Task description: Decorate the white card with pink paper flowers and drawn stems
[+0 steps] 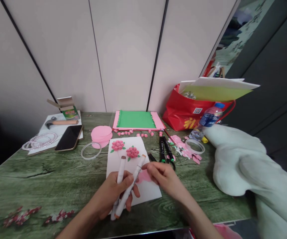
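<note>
My left hand (119, 191) is closed around two white marker pens above a sheet of paper. The brown-ended marker pen (120, 171) stands nearly upright in the grip. The orange-ended marker pen (130, 187) slants up to the right. My right hand (163, 174) is closed, its fingers bent together, with a fingertip at the upper part of the orange-ended pen; what it may hold is hidden. Under both hands lies the white paper (113, 162), bearing two raised pink flower clusters (132, 152) with green leaves and a pink patch (144, 176) partly covered by my right hand.
Black markers (162, 149) lie right of the paper, near pink paper pieces (180, 146) and a tape roll (195, 146). Behind are green sheets (136, 119). A phone (69, 137) and hammer (62, 122) lie left. A red bag (175, 111), bottle (208, 121) and white plush form (238, 162) stand right.
</note>
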